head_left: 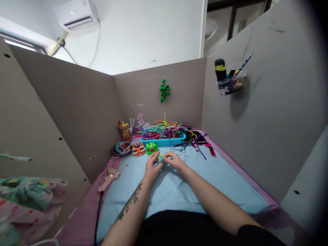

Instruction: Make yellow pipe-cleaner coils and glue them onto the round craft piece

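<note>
My left hand [153, 165] is closed around a small light-blue and yellow fuzzy piece [161, 158], which looks like bent pipe cleaners. Pinched fingers of my right hand [175, 160] meet the yellow part of that piece from the right. Both hands are raised over the blue table cover, and they hide much of the piece. Just beyond my left hand sits a green pipe-cleaner animal head [151, 148] with a red mouth. To its left rests an orange and white one [138, 149] with purple bits.
Behind, a blue tray [164, 141] overflows with colourful pipe cleaners. A dark bowl [121, 152] and a jar [124, 131] stand at left, near a pink glue gun [109, 181] with a black cord. Scissors [177, 149] lie right of centre. Grey partitions enclose the table.
</note>
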Demonstrator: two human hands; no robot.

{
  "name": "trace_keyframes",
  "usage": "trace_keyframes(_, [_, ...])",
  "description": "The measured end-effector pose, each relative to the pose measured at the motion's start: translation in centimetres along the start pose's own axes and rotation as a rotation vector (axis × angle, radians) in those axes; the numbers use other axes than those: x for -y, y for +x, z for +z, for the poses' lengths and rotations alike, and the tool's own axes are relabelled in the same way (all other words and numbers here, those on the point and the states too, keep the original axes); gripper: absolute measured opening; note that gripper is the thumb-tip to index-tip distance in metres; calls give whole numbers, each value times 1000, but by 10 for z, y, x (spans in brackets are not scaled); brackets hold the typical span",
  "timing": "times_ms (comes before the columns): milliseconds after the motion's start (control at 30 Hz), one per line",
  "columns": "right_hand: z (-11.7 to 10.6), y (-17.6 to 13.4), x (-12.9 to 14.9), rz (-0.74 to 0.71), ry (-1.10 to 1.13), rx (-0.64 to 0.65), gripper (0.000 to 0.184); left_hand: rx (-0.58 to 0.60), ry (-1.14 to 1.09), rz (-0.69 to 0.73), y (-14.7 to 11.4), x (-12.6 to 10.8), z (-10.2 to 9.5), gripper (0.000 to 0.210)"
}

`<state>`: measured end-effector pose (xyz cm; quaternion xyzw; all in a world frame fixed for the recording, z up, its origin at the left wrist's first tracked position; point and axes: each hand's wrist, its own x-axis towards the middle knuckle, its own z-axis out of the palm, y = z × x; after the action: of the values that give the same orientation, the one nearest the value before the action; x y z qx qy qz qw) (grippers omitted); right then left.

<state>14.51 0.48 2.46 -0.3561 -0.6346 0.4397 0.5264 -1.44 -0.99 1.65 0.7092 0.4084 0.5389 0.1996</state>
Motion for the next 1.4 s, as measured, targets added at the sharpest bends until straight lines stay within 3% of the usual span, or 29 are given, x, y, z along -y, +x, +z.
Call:
trace_keyframes(300, [2,2,-1,-33,7,-62,22,0,-4,-2,-1,3,2,48])
trace_keyframes(600, [-6,6,-6,110,132,-55,24,-13,-23,-70,0,-2,-1,51])
trace_keyframes(967, [-10,2,-8,322,380,132,33,42,-84,-161,1,-2,-1,53])
trace_keyframes(1100, [-7,1,-9,339,433,114,37,45,-89,-146,1,-3,-2,51])
trace_keyframes(1400, [-1,2,-12,350,416,20,27,50,-97,-118,1,-1,-1,52])
